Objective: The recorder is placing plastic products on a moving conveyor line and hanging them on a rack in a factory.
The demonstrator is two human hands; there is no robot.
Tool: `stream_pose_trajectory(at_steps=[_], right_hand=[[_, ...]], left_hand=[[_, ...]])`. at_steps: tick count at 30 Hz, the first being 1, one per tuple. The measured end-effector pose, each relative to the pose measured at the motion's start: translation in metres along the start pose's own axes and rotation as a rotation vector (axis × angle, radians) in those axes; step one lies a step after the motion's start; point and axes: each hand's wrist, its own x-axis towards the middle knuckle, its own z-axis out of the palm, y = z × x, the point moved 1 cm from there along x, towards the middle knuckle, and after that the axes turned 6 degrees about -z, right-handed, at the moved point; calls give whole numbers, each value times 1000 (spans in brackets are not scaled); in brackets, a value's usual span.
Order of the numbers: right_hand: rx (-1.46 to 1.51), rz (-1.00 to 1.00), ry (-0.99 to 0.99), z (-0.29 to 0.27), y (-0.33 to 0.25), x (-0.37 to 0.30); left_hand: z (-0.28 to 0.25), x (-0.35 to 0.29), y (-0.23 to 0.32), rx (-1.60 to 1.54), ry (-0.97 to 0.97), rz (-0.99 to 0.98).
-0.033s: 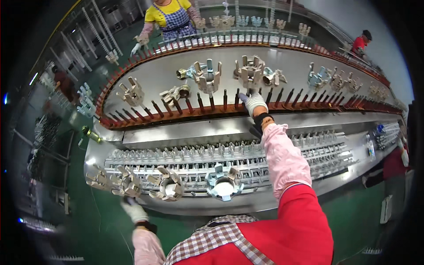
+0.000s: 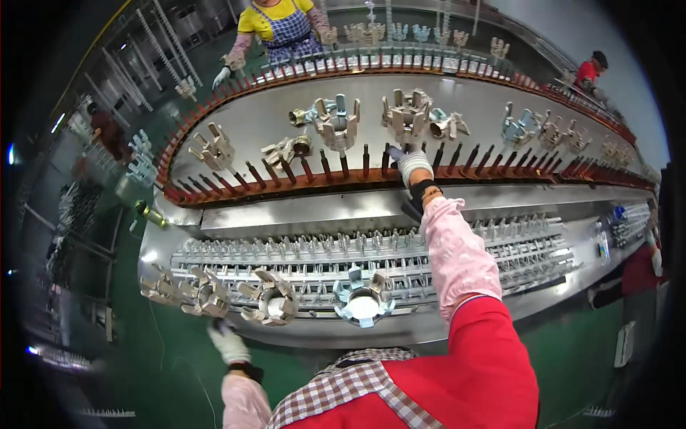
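Observation:
My right hand (image 2: 414, 167), in a white glove with dark fingertips, reaches over the bench to the row of dark red pegs (image 2: 366, 161). Its fingers look curled in at the foot of a pronged metal holder (image 2: 407, 118); what they close on is hidden. Low at the left, my left hand (image 2: 231, 346), gloved the same way, hangs just off the bench's near edge. Blur hides how its fingers are set. Closest to it are pronged holders (image 2: 206, 292) along that edge, one with a white centre (image 2: 275, 303) and a bluish one (image 2: 359, 300).
Racks of small metal parts (image 2: 329, 250) fill the near bench (image 2: 157, 250). Beyond the pegs, a steel tabletop (image 2: 250, 114) carries more holders. A person in a checked apron (image 2: 289, 36) stands across the loop; another in red (image 2: 589, 71) is far right.
My left hand has shifted a little right and away from the left-hand holders. My right hand stays by the same holder; the view has shifted slightly.

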Motion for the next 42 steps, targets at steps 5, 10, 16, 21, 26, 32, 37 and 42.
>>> stream_pose_trajectory(at_steps=[5, 10, 16, 21, 26, 32, 37, 42], right_hand=[[-745, -523, -90, -7, -45, 5], [616, -146, -294, -85, -64, -37], [118, -415, -224, -133, 65, -171], [-38, -556, -147, -123, 134, -271], [-595, -323, -445, -123, 91, -317], [-651, -254, -687, -158, 65, -321], [344, 350, -754, -235, 87, -267], [206, -46, -133, -275, 140, -90]], left_hand=[[36, -130, 35, -217, -676, -324], [69, -179, 118, -43, -1051, 151], [104, -209, 149, -263, -1182, 114], [129, -213, 132, 202, -1004, 412], [107, -202, 149, 486, -938, 482], [113, -208, 151, 537, -963, 445], [109, -233, 182, 630, -749, 518], [140, -276, 189, 791, -766, 505]])
